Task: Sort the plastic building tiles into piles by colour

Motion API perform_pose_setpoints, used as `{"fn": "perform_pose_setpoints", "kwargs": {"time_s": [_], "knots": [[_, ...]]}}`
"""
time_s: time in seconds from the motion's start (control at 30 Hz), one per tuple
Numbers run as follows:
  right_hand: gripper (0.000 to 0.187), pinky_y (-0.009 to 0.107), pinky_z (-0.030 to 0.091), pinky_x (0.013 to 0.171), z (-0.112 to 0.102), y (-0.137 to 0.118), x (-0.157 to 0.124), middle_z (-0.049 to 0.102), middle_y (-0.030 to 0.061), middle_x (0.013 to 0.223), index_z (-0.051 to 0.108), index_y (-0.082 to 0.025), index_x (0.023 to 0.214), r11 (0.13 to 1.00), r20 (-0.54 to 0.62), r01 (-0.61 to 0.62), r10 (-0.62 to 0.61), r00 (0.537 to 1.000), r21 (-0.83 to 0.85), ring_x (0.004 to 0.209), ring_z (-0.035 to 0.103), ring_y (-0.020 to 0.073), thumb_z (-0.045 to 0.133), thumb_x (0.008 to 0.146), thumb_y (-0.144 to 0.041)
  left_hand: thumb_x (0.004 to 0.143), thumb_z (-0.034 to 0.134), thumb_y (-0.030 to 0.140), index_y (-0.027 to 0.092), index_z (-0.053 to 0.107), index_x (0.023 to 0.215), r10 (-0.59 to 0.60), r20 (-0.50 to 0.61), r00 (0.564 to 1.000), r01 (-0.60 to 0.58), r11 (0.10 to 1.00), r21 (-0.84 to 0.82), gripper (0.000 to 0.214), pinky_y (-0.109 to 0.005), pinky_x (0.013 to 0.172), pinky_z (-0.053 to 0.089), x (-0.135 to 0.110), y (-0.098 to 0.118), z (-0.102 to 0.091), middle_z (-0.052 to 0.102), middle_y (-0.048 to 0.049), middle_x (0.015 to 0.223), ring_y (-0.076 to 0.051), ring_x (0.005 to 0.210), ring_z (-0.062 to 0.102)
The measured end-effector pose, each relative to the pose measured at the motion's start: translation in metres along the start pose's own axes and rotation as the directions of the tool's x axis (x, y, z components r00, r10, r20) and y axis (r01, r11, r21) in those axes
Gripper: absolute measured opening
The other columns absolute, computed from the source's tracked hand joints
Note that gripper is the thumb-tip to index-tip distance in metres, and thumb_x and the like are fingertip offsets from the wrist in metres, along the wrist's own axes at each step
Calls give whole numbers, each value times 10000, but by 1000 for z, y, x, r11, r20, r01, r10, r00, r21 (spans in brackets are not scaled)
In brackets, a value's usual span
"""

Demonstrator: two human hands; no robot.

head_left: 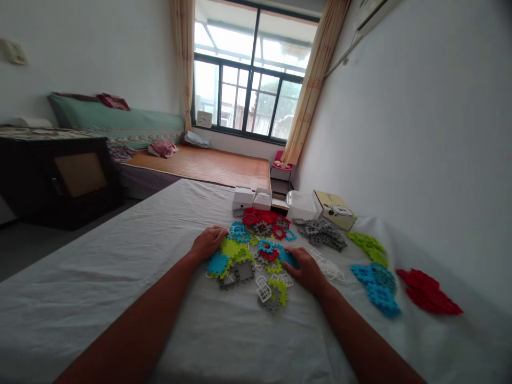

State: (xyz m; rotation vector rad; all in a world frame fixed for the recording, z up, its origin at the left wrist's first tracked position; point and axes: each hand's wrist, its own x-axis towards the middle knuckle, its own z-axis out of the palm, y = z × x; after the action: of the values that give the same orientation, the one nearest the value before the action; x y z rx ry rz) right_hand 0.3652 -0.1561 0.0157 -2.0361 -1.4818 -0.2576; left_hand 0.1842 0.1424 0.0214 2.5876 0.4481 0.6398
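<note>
A mixed pile of flat plastic building pieces with notched edges lies on the white sheet in front of me. My left hand [208,241] rests against the pile's left edge, fingers extended and loosely bent, beside a yellow-green piece [231,247] and a blue square piece [218,263]. On the pile's right side, my right hand [304,266] has a blue piece [287,257] between thumb and fingers. Grey pieces [243,271], white window-like lattice pieces [264,290] and red pieces [260,216] lie around and between the hands.
Right of the pile are separate heaps: grey [322,232], white lattice [328,266], yellow-green [368,246], blue [378,288] and red [429,291]. Small white boxes [242,197], a clear plastic container [302,205] and a yellow box [335,209] stand behind.
</note>
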Motion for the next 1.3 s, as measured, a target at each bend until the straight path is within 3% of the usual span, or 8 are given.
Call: {"fn": "perform_pose_setpoints", "kwargs": {"time_s": [0.4,0.53,0.6,0.7,0.8,1.03,1.17,1.3], "knots": [[277,264,443,862,11,3,2,658,54,989,592,-199,1027,981,-93,-14,-4,996,-195,930,588,142,362,902,-290,843,246,484,247,655,952,-33,66,997,35,999,-33,485,-262,879,384,7,-11,-1,633,-14,1051,-193,1000,542],[328,286,435,804,-9,14,-1,665,92,929,601,-178,996,950,-218,-140,79,973,-278,854,602,170,316,912,-314,833,245,506,237,648,982,-27,83,996,31,999,-40,506,-260,881,389,9,-16,-2,631,-17,1059,-195,1005,547],[369,292,420,779,-38,30,-14,659,105,932,589,-169,1017,907,-345,-293,182,921,-303,844,598,184,286,914,-352,827,251,510,241,648,991,-24,83,996,28,999,-43,506,-256,873,398,10,-19,-2,635,-12,1057,-195,999,554],[430,266,409,719,-93,69,-52,652,87,978,578,-191,1043,742,-523,-609,415,745,-279,834,596,186,252,901,-432,813,273,514,264,658,970,-23,79,997,25,999,-31,486,-248,861,409,12,-21,-2,644,10,1048,-198,991,565],[472,283,405,681,-139,108,-96,664,108,926,613,-172,986,614,-543,-743,542,641,-264,796,597,209,253,879,-459,807,278,519,268,664,956,-24,80,997,26,1000,-14,483,-250,868,408,14,-20,-2,646,14,1048,-205,995,566],[440,343,385,845,-157,157,-113,638,116,1057,619,-172,1021,637,-416,-711,583,698,-299,970,563,226,233,865,-315,805,281,529,256,654,977,-15,104,994,17,1000,-25,493,-247,891,397,14,-20,-4,640,9,1069,-204,1012,557],[374,341,379,892,-145,163,-102,640,78,1076,641,-183,999,691,-282,-639,573,769,-339,1011,556,219,348,830,-343,811,273,526,259,648,975,-15,110,994,18,999,-27,489,-252,899,388,13,-21,-5,634,4,1080,-207,1030,546],[385,363,388,876,-141,156,-112,655,86,1029,651,-200,971,680,-248,-630,581,775,-375,970,573,228,357,833,-406,816,265,522,270,648,964,-21,114,993,24,1000,-19,481,-269,893,388,12,-18,-5,635,-3,1065,-210,1017,549]]}}
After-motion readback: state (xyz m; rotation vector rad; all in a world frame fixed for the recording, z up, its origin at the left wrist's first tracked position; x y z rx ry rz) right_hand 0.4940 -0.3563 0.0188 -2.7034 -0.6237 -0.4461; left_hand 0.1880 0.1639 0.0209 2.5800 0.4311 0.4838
